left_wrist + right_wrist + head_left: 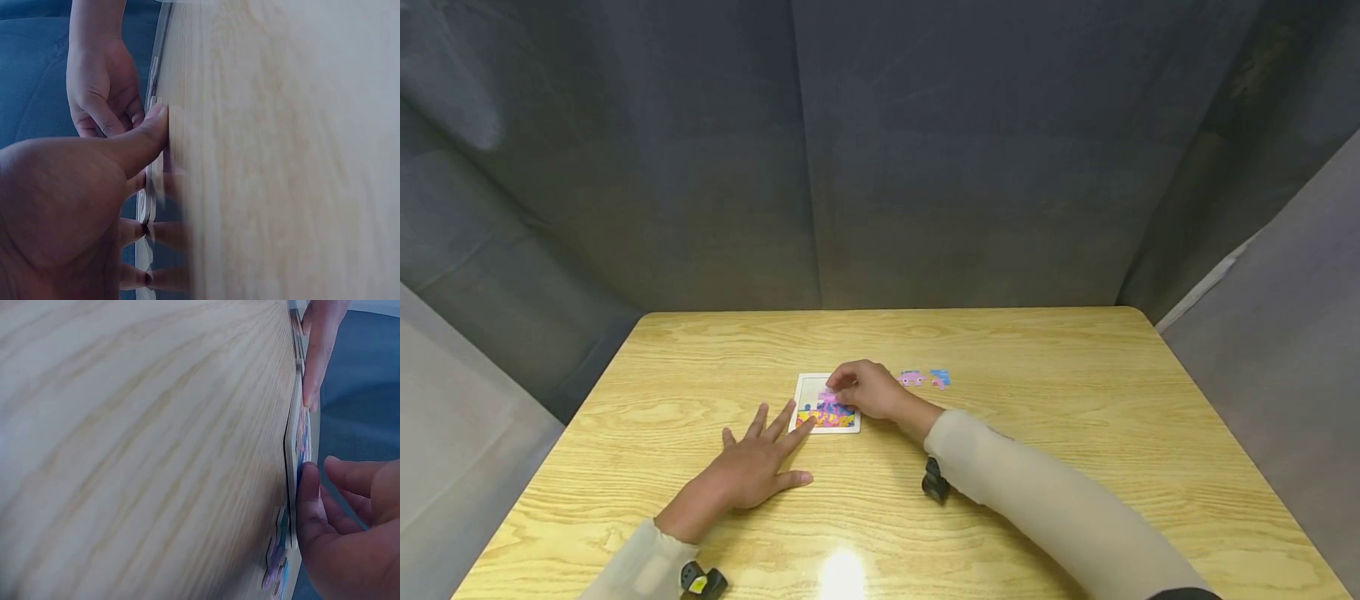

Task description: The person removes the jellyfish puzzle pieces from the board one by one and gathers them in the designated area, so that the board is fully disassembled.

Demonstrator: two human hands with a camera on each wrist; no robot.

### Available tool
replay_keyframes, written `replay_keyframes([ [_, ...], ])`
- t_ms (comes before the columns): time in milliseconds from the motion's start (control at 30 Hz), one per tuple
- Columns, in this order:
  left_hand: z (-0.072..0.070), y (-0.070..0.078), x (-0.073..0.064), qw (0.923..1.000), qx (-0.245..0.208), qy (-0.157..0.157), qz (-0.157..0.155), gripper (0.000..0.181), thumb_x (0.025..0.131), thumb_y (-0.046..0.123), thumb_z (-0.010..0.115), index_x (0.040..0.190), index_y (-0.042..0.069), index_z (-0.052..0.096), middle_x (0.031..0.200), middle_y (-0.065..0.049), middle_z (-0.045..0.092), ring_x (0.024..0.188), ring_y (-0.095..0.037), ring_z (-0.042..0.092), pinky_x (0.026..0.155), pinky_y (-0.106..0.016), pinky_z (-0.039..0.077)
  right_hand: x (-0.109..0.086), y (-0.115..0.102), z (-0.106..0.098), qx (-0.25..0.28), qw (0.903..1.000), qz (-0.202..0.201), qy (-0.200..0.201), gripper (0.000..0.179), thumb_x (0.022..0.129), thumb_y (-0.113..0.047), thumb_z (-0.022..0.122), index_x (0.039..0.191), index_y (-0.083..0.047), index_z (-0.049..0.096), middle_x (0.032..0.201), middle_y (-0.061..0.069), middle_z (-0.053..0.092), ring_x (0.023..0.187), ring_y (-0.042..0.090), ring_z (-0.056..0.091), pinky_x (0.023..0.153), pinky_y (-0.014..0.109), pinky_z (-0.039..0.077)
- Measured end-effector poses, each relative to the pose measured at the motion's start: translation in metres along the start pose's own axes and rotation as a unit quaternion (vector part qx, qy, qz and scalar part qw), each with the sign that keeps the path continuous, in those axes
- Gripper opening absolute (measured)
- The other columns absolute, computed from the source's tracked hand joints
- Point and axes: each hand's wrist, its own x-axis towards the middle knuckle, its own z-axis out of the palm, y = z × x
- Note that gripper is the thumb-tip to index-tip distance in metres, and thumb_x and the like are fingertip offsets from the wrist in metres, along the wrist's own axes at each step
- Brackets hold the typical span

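Note:
A small jigsaw puzzle in a white frame tray [800, 388] lies on the table, its lower part filled with colourful pieces. My right hand [874, 392] reaches over its right side, thumb and fingers curled at a pink puzzle piece [825, 396] inside the tray. In the right wrist view, the thumb [309, 494] lies against the puzzle's surface, and the bent fingers partly hide what is there. My left hand [752, 468] is spread on the table with straight fingers, and some fingertips rest on the tray's lower left edge.
Beyond the right hand lie loose puzzle pieces: a pink one [912, 378] with an eye and a blue and pink one [940, 378]. The wooden table [1037, 392] ends at a dark curtain [925, 208]. Each wrist carries a small black camera [934, 482].

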Motion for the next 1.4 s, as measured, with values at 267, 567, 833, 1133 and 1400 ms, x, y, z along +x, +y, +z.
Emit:
replay_keyframes([
  [267, 0.000, 0.000, 0.000, 1.0000, -0.001, 0.003, 0.003, 0.080, 0.099, 0.063, 0.055, 0.165, 0.031, 0.026, 0.173, -0.012, 0.007, 0.153, -0.055, 0.008, 0.096, -0.092, 0.018, 0.001, -0.001, 0.002, 0.030, 0.9991, 0.017, -0.024, 0.025, 0.100, -0.001, 0.063, 0.124, -0.007, 0.070, 0.129, 0.010, 0.069, 0.084, 0.019, 0.065, 0.073, 0.027, 0.056],
  [567, 0.000, 0.000, 0.001, 1.0000, 0.004, 0.004, 0.004, 0.080, 0.098, 0.064, 0.054, 0.165, 0.030, 0.026, 0.173, -0.012, 0.007, 0.153, -0.055, 0.008, 0.095, -0.092, 0.018, 0.004, 0.000, -0.001, 0.047, 0.9971, 0.020, -0.057, 0.029, 0.101, 0.001, 0.060, 0.127, -0.008, 0.067, 0.134, 0.009, 0.064, 0.088, 0.020, 0.062, 0.078, 0.029, 0.056],
  [833, 0.001, 0.000, 0.000, 1.0000, 0.003, 0.001, 0.001, 0.080, 0.098, 0.064, 0.054, 0.165, 0.031, 0.025, 0.174, -0.011, 0.006, 0.154, -0.055, 0.007, 0.096, -0.092, 0.017, 0.006, -0.003, -0.004, 0.077, 0.9929, 0.032, -0.085, 0.030, 0.102, 0.003, 0.056, 0.130, -0.004, 0.064, 0.133, 0.012, 0.062, 0.080, 0.021, 0.059, 0.075, 0.031, 0.054],
  [1133, 0.001, 0.000, 0.001, 1.0000, 0.005, 0.002, 0.001, 0.080, 0.098, 0.065, 0.054, 0.165, 0.031, 0.025, 0.174, -0.011, 0.006, 0.154, -0.055, 0.007, 0.096, -0.092, 0.017, 0.005, -0.004, -0.008, 0.103, 0.9902, 0.035, -0.087, 0.030, 0.104, 0.004, 0.053, 0.130, -0.005, 0.063, 0.138, 0.013, 0.061, 0.077, 0.021, 0.057, 0.071, 0.030, 0.052],
  [1400, 0.001, 0.000, 0.001, 1.0000, 0.005, -0.001, -0.001, 0.080, 0.098, 0.064, 0.054, 0.165, 0.031, 0.025, 0.174, -0.011, 0.006, 0.153, -0.055, 0.007, 0.096, -0.092, 0.017, 0.003, -0.003, -0.009, 0.102, 0.9904, 0.028, -0.089, 0.028, 0.105, 0.000, 0.052, 0.130, -0.008, 0.063, 0.141, 0.009, 0.057, 0.088, 0.025, 0.061, 0.077, 0.035, 0.056],
])
